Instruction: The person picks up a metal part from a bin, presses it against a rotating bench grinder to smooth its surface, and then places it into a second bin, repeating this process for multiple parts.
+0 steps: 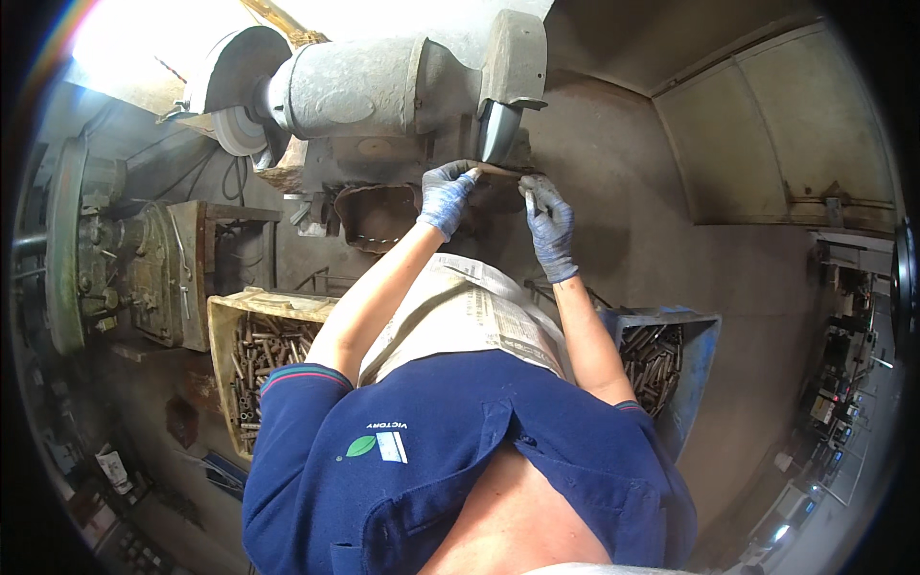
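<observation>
Both my hands wear blue-grey work gloves and are raised in front of the right wheel of a large grey grinder [350, 91]. Between them a slim, brownish metal piece [496, 170] lies crosswise, close below the grinding wheel [499, 132]; whether it touches the wheel I cannot tell. My left hand [445, 198] pinches the piece's left end between thumb and fingers. At its right end, my right hand [550, 228] is closed with bent fingers. The wheel's upper part is hidden under a metal guard [517, 59].
A yellowish crate [218, 359] of metal pins stands at my left, and a blue crate [706, 359] of similar pieces at my right. A second grinding wheel [238, 131] sits on the grinder's left. Heavy machinery [144, 273] stands far left; metal panels [776, 125] line the right.
</observation>
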The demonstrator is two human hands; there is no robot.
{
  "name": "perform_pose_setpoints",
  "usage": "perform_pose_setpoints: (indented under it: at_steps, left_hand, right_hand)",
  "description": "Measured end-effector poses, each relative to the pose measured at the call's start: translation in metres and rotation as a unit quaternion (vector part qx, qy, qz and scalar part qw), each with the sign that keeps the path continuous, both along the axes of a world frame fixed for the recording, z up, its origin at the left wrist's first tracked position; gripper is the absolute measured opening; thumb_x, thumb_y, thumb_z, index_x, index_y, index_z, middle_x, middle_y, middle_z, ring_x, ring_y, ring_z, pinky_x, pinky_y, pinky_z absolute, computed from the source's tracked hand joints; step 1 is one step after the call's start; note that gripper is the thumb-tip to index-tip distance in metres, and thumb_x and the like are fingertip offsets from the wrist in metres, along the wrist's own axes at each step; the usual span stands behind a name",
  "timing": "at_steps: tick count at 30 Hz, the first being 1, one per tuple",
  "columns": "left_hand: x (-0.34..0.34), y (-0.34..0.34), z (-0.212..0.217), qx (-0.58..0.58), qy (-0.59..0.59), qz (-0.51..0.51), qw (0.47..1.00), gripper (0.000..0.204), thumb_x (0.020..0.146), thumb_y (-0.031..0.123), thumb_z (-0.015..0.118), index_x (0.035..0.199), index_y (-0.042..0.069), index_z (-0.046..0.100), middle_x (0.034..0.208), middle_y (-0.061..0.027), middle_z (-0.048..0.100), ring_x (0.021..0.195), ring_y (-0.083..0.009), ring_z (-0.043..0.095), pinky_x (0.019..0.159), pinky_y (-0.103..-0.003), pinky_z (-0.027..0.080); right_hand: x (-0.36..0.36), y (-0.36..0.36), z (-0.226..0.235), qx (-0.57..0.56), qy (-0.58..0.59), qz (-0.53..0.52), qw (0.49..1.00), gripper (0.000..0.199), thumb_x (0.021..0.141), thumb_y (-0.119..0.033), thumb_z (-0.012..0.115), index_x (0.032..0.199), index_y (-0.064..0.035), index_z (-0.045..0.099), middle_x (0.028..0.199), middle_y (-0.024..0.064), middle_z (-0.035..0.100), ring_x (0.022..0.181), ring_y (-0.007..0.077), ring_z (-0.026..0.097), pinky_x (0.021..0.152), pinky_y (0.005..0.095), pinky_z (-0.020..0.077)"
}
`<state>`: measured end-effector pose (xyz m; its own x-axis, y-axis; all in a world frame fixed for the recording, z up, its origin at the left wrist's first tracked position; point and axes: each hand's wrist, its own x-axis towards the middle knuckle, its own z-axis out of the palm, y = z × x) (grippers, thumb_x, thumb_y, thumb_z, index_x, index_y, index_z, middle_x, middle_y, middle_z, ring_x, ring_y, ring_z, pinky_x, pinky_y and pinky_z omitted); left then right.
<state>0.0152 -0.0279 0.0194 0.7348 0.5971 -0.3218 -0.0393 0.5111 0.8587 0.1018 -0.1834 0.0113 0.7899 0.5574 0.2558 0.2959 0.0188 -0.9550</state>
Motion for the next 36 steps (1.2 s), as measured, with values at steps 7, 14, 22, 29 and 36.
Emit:
perform_pose_setpoints:
  at_steps: [7, 14, 22, 29, 36]
  left_hand:
    - [0.002, 0.004, 0.003, 0.016, 0.047, 0.028, 0.998, 0.009, 0.084, 0.001, 0.061, 0.090, -0.002, 0.066, 0.080, -0.0073, 0.067, 0.066, -0.0124, 0.062, 0.060, -0.025, 0.052]
    - [-0.016, 0.035, -0.012, 0.009, 0.050, 0.052, 0.997, 0.008, 0.082, 0.000, 0.062, 0.088, -0.003, 0.066, 0.079, -0.0064, 0.066, 0.066, -0.0104, 0.060, 0.062, -0.023, 0.049]
    - [0.013, 0.006, -0.008, 0.024, 0.061, 0.016, 0.998, 0.009, 0.083, 0.003, 0.062, 0.085, -0.004, 0.067, 0.075, -0.0077, 0.066, 0.063, -0.0118, 0.061, 0.058, -0.024, 0.050]
    - [0.002, 0.024, -0.008, -0.003, 0.064, 0.042, 0.997, 0.008, 0.082, 0.002, 0.063, 0.084, -0.005, 0.066, 0.074, -0.0076, 0.066, 0.064, -0.0133, 0.061, 0.060, -0.025, 0.051]
    - [-0.016, 0.055, -0.034, 0.048, 0.084, 0.038, 0.995, 0.011, 0.083, 0.005, 0.063, 0.087, -0.004, 0.067, 0.077, -0.0058, 0.067, 0.064, -0.0092, 0.056, 0.063, -0.024, 0.046]
  right_hand:
    - [-0.003, 0.009, -0.003, -0.008, 0.036, -0.020, 0.999, 0.016, 0.083, -0.002, 0.061, 0.097, 0.0001, 0.066, 0.092, 0.0088, 0.066, 0.087, 0.0144, 0.061, 0.078, 0.0263, 0.0460]
    - [-0.020, 0.041, -0.004, 0.001, 0.099, -0.002, 0.995, 0.016, 0.082, -0.003, 0.063, 0.097, -0.0001, 0.067, 0.094, 0.0093, 0.066, 0.089, 0.0131, 0.060, 0.080, 0.0259, 0.0464]
    - [0.007, 0.007, -0.028, 0.005, 0.147, -0.038, 0.988, 0.016, 0.085, -0.012, 0.063, 0.091, 0.0021, 0.066, 0.084, 0.0062, 0.067, 0.080, 0.0096, 0.058, 0.074, 0.0259, 0.0459]
    - [-0.006, 0.028, -0.018, -0.022, 0.103, -0.022, 0.994, 0.017, 0.085, -0.013, 0.064, 0.094, 0.0007, 0.067, 0.088, 0.0063, 0.068, 0.082, 0.0104, 0.059, 0.076, 0.0258, 0.0464]
    - [-0.019, 0.053, -0.037, 0.043, 0.192, 0.040, 0.980, 0.025, 0.088, -0.009, 0.058, 0.110, 0.0036, 0.060, 0.111, 0.0122, 0.061, 0.101, 0.0187, 0.059, 0.094, 0.0311, 0.0463]
